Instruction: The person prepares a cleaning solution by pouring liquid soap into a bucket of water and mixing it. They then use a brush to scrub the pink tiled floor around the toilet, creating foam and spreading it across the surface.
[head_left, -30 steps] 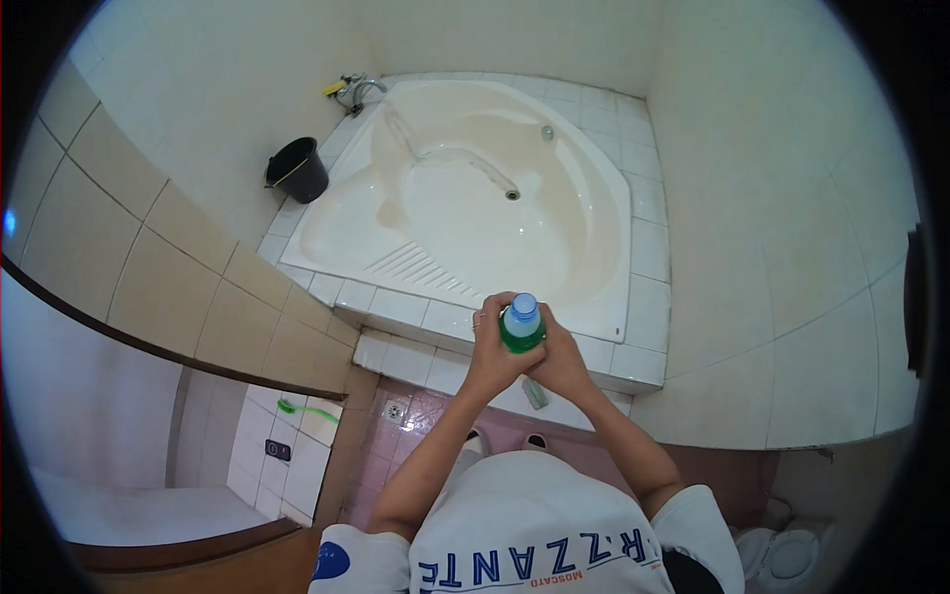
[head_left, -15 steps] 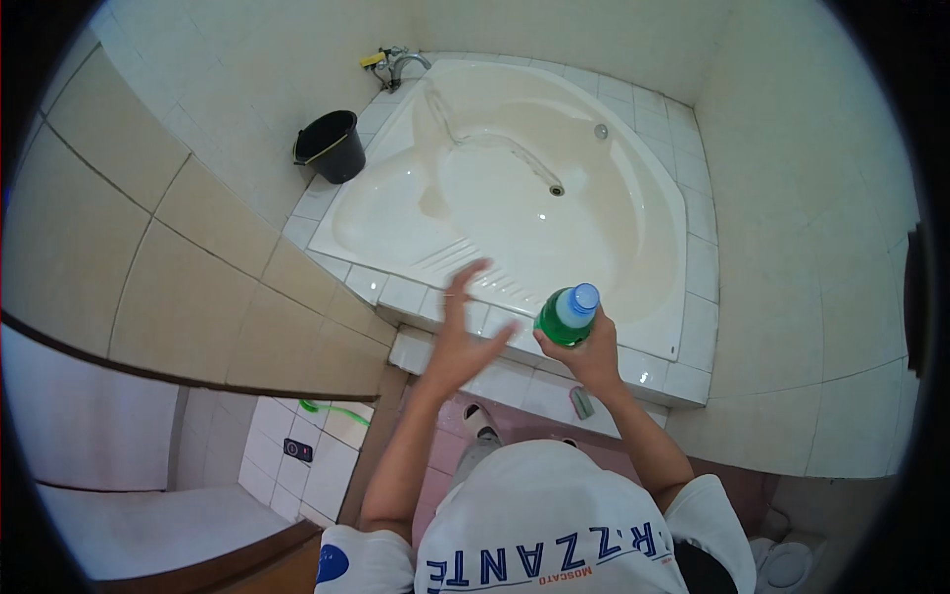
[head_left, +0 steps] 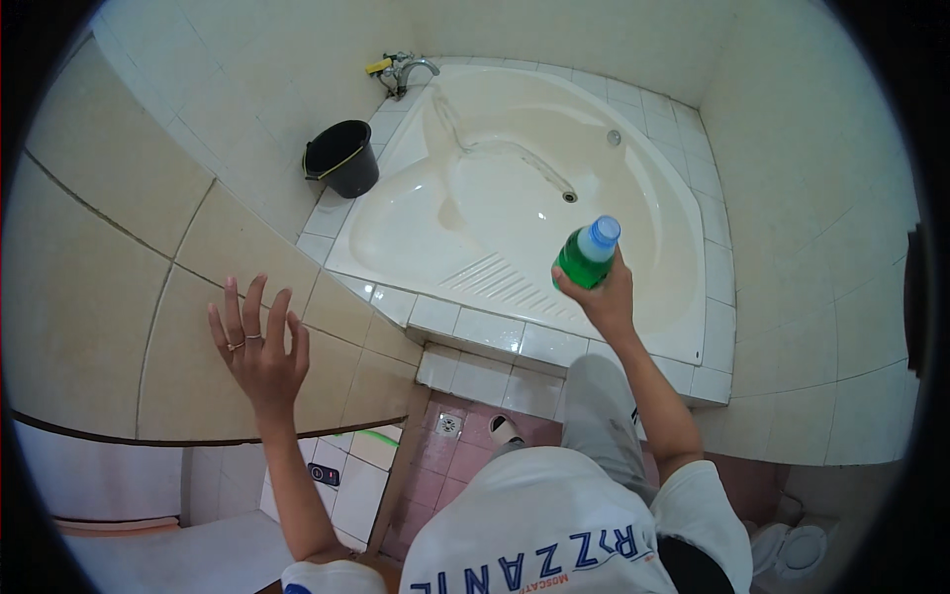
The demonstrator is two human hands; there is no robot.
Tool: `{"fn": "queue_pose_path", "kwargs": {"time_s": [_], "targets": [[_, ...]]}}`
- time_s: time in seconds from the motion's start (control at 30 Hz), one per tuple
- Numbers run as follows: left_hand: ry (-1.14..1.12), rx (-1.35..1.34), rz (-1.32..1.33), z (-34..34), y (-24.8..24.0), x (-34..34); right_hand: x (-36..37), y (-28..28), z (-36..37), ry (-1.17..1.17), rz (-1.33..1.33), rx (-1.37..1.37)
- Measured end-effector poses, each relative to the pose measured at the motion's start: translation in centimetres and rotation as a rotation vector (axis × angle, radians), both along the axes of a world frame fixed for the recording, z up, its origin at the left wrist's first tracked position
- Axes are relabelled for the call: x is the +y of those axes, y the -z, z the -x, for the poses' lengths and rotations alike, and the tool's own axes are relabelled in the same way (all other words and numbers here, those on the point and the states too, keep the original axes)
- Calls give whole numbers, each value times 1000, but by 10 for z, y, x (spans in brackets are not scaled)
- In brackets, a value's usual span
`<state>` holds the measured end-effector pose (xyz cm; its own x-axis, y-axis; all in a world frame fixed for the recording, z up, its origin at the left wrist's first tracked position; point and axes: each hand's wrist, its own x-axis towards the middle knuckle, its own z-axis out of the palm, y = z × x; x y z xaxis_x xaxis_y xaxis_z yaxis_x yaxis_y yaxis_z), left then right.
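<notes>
A clear bottle of green liquid with a blue cap (head_left: 586,257) is in my right hand (head_left: 607,295), whose fingers wrap round its lower part. It is held tilted above the front edge of the cream corner bathtub (head_left: 366,223). My left hand (head_left: 262,346) is spread flat against or just in front of the beige tiled wall (head_left: 218,262); I cannot tell whether it touches. It holds nothing, and rings show on its fingers. Wet streaks run along the tub floor to the drain (head_left: 569,197).
A black bucket (head_left: 341,163) stands on the tub's left ledge, near the faucet (head_left: 411,71). White tiled steps (head_left: 485,376) front the tub, above a pink floor with a drain grate (head_left: 449,425). A phone-like device (head_left: 324,474) lies on white tiles; a toilet (head_left: 792,549) stands lower right.
My left hand has swung left from in front of the tub to the tiled wall. The bottle in my right hand has risen farther over the tub. My right leg has come up toward the steps.
</notes>
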<state>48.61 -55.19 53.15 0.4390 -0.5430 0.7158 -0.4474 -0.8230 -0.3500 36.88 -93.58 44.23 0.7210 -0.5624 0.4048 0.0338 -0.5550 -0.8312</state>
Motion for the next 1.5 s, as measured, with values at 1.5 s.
{"fn": "queue_pose_path", "kwargs": {"time_s": [1.5], "targets": [[96, 836, 1495, -418, 231, -154, 93, 152, -609, -1370, 37, 34]]}}
